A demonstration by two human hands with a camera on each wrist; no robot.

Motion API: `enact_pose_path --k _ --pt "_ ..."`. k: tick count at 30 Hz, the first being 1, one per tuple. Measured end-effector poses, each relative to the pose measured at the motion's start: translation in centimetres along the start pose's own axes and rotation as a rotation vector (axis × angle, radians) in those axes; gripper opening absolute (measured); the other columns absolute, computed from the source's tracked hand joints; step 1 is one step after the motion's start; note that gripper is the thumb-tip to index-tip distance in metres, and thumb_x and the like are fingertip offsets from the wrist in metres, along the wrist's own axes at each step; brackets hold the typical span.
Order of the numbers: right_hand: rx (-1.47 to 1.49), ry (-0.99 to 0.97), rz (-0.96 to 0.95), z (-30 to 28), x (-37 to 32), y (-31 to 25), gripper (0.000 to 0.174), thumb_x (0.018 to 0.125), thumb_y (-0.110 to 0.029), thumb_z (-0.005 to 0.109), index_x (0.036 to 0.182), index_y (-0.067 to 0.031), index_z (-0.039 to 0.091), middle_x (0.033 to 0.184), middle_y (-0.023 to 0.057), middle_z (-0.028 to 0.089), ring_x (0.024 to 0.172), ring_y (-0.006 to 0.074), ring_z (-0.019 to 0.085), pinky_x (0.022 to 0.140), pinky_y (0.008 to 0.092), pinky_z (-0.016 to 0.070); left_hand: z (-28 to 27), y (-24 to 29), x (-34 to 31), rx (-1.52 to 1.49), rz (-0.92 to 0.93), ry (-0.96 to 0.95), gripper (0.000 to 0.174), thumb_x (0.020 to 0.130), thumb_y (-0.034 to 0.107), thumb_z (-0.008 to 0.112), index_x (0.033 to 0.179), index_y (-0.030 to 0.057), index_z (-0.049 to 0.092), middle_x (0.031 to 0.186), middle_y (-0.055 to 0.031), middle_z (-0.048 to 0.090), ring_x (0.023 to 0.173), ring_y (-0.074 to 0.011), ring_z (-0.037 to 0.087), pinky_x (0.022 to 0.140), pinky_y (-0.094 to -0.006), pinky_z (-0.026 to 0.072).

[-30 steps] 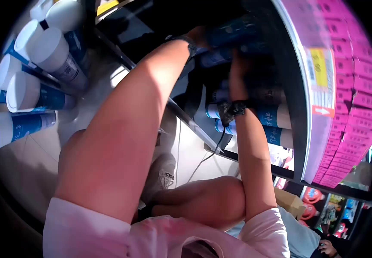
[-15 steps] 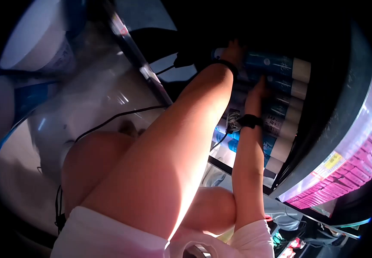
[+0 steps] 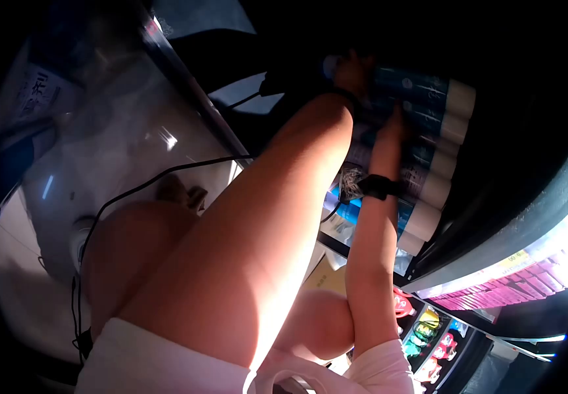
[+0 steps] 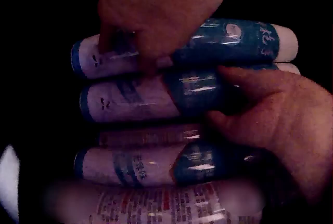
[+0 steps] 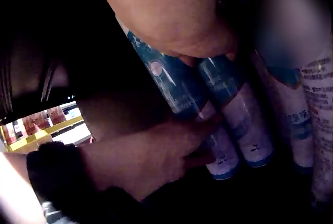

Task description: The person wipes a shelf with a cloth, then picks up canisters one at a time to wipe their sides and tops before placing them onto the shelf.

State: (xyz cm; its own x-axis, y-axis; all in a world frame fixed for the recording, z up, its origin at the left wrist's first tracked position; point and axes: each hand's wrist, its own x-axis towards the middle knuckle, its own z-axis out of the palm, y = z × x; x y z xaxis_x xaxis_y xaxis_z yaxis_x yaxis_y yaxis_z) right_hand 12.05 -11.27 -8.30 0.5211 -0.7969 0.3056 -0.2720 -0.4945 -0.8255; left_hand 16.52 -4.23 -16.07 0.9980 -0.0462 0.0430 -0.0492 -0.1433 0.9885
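Note:
Several blue and white canisters lie side by side on their sides in a dark shelf space. My left hand (image 3: pixel 353 73) grips the pale end of the top canister (image 4: pixel 237 39), its fingers curled over it in the left wrist view. Just beside it, my right hand (image 4: pixel 283 109) holds the second canister (image 4: pixel 200 91) near its blue middle, thumb and a finger on either side. In the right wrist view, my left hand (image 5: pixel 148 156) reaches across to the end of the outer canister (image 5: pixel 169 81), while my right hand (image 5: pixel 166 16) covers the upper parts; some fingertips are in shadow.
Pink packs (image 3: pixel 494 289) line a shelf at the right, behind its curved edge. A metal-edged frame (image 3: pixel 195 98) runs diagonally at left, with a black cable (image 3: pixel 166 172) below it. Blue containers (image 3: pixel 18 154) stand at the far left; colourful goods (image 3: pixel 428 335) lie lower right.
The head view has swung, bringing the row of canisters into sight and the left-side containers closer, then darker. Both hands have settled on the top canisters; in the last half second they barely shift.

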Motion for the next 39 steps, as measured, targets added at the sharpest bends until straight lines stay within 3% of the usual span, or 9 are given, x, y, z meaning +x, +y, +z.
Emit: enact_pose_path --k 4,18,20,26,31,33,34,36,39 --pt "0.069 -0.035 0.27 -0.1 0.2 -0.4 0.068 0.072 -0.022 0.072 0.129 -0.005 0.039 0.129 0.0117 0.045 0.111 0.0263 0.049 0.09 0.039 0.0418 0.9 -0.9 0.4 -0.122 0.069 -0.03 0.056 0.069 0.016 0.067 0.12 0.0126 0.043 0.112 -0.0254 0.043 0.095 -0.0414 0.054 0.08 -0.0447 0.0472" --pt "0.148 -0.19 0.285 -1.2 0.9 1.2 0.043 0.081 -0.021 0.058 0.119 -0.0093 0.043 0.116 0.0086 0.048 0.099 0.0216 0.048 0.08 0.0327 0.0401 -1.3 -1.3 1.0 -0.021 0.22 -0.223 0.051 0.079 0.011 0.054 0.127 0.0082 0.037 0.122 -0.0253 0.04 0.103 -0.0424 0.051 0.086 -0.0453 0.0453" --pt "0.142 -0.196 0.303 -1.2 0.8 0.9 0.038 0.081 -0.019 0.058 0.115 -0.0094 0.046 0.113 0.0082 0.049 0.095 0.0201 0.049 0.076 0.0306 0.0416 -1.7 -1.2 1.2 0.077 0.034 -0.216 0.056 0.072 0.03 0.064 0.123 0.0136 0.044 0.121 -0.0203 0.045 0.107 -0.0354 0.051 0.082 -0.0417 0.0471" --pt "0.144 -0.248 0.356 -0.6 0.0 0.8 0.026 0.08 -0.015 0.057 0.105 -0.0104 0.053 0.101 0.0064 0.052 0.082 0.0162 0.051 0.063 0.0258 0.0453 -4.4 -0.2 1.4 0.268 -0.131 -0.233 0.052 0.078 0.027 0.06 0.123 0.0052 0.046 0.126 -0.0191 0.042 0.108 -0.0328 0.052 0.086 -0.0432 0.0457" --pt "0.185 -0.401 0.451 1.0 -1.3 4.0 0.023 0.079 -0.015 0.058 0.102 -0.0111 0.056 0.093 0.0056 0.056 0.079 0.0164 0.052 0.065 0.0285 0.0449 -5.6 -3.8 4.6 0.421 0.027 -0.339 0.03 0.073 0.023 0.059 0.101 0.0116 0.062 0.108 -0.0165 0.057 0.093 -0.0344 0.059 0.076 -0.0451 0.0488" --pt "0.103 -0.551 0.334 3.1 0.1 8.3 0.023 0.079 -0.016 0.058 0.101 -0.0107 0.057 0.092 0.0061 0.057 0.081 0.0169 0.052 0.069 0.0298 0.0451 -5.5 -3.3 5.0 0.51 -0.151 -0.238 0.023 0.072 0.025 0.06 0.089 0.0124 0.068 0.088 -0.0106 0.066 0.083 -0.0305 0.063 0.072 -0.0429 0.0495" --pt "0.044 -0.634 0.222 4.3 0.6 10.8 0.023 0.079 -0.016 0.058 0.101 -0.0105 0.057 0.092 0.0064 0.058 0.082 0.0172 0.053 0.07 0.0305 0.0451 -9.3 -2.1 3.4 0.447 0.034 -0.465 0.025 0.075 0.025 0.057 0.094 0.0127 0.067 0.094 -0.011 0.065 0.088 -0.0298 0.062 0.074 -0.0412 0.0495" --pt "-0.091 -0.719 -0.127 3.1 -7.0 3.8 0.035 0.083 -0.024 0.053 0.111 -0.0032 0.052 0.105 0.0124 0.058 0.096 0.024 0.053 0.082 0.0326 0.0416 -8.8 -2.3 3.2 0.778 0.353 -0.498 0.025 0.079 0.024 0.053 0.097 0.0131 0.067 0.098 -0.0094 0.064 0.092 -0.0285 0.061 0.074 -0.04 0.0496" --pt "-0.175 -0.775 -0.286 4.1 -11.0 2.0 0.038 0.083 -0.018 0.052 0.113 0.0043 0.05 0.108 0.0189 0.058 0.102 0.0265 0.055 0.087 0.0326 0.0411 -10.8 -0.9 1.5 0.877 0.244 -0.563 0.025 0.08 0.022 0.05 0.098 0.0136 0.067 0.102 -0.0088 0.063 0.095 -0.0272 0.06 0.075 -0.0398 0.049"
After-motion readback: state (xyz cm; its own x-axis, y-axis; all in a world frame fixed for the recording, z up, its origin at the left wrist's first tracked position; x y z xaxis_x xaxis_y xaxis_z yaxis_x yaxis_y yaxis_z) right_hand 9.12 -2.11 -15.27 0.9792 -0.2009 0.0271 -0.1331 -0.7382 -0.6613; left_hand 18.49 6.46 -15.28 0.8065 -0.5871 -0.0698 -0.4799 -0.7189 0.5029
